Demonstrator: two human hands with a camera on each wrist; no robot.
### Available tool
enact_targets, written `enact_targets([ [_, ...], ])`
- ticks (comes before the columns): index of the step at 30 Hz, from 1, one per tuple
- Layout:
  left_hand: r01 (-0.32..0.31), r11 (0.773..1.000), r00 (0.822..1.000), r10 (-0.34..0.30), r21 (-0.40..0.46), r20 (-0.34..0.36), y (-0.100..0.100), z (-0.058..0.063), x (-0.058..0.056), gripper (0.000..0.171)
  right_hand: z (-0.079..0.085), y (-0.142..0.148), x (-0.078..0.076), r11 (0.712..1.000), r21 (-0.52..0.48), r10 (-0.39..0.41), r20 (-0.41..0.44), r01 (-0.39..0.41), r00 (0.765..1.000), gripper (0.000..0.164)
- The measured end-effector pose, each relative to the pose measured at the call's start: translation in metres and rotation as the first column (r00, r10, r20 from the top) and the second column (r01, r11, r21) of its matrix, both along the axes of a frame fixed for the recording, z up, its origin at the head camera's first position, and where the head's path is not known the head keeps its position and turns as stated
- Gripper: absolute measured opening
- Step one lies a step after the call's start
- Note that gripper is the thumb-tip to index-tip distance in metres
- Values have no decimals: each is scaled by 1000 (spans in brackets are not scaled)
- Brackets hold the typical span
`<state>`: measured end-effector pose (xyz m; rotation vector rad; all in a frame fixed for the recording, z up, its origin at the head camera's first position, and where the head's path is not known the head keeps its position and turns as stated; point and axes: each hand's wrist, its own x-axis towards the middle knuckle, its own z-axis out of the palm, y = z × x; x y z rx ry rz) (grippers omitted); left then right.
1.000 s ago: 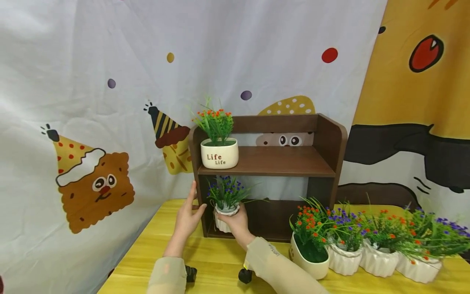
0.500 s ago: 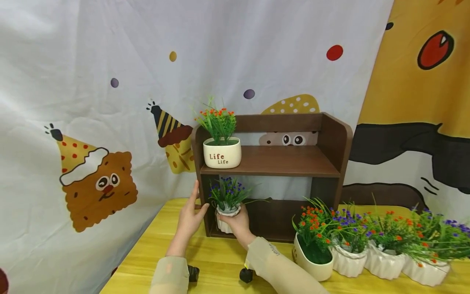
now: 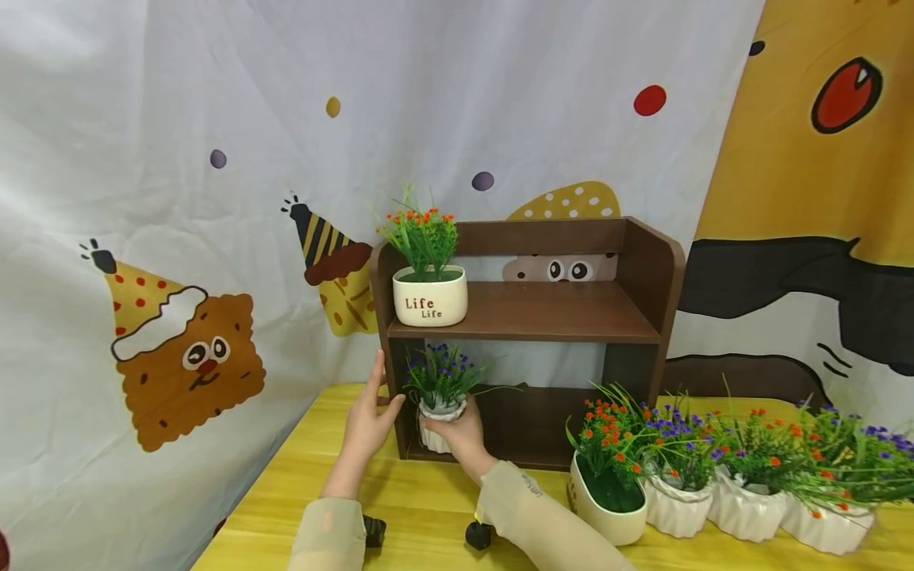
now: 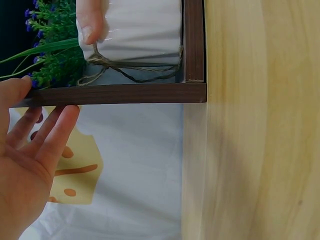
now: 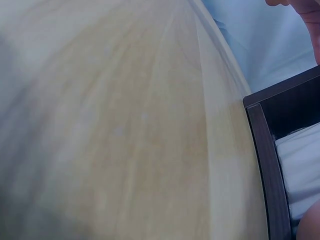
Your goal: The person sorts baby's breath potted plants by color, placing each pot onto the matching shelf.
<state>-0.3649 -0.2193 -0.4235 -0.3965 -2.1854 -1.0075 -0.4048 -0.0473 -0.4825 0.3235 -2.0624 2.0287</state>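
Observation:
On the lower level of a dark brown two-tier shelf point(image 3: 557, 312) stands a white fluted flowerpot point(image 3: 434, 441) with purple flowers and twine around it, near the left side panel. My right hand point(image 3: 466, 441) holds this pot from its right side, thumb across the front; its other fingers are hidden behind it. In the left wrist view, a fingertip lies against the white pot point(image 4: 140, 30). My left hand point(image 3: 366, 422) touches the shelf's left side panel point(image 4: 115, 94), with straight fingers on the outer face and the thumb at the front edge.
An oval cream pot point(image 3: 430, 303) marked "Life" with orange flowers sits on the upper level, left. Right of the shelf, on the wooden table point(image 3: 421, 507), stand another cream pot point(image 3: 610, 519) and several white fluted flowerpots point(image 3: 678, 507). A printed curtain point(image 3: 214, 71) hangs behind.
The view has shifted slightly. Both hands and the purple-flowered pot keep essentially the same place against the shelf.

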Motion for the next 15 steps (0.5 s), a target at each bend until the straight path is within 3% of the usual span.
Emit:
enact_targets([
  [9,20,1000,999,-21,11,27,4,-3,2,87,-5,5,2,996,85,9,17,-11,1000,92],
  [15,22,1000,998,-23,20,50,-1,1,1,86,2,8,5,991,123,46,68,-55,997,100],
])
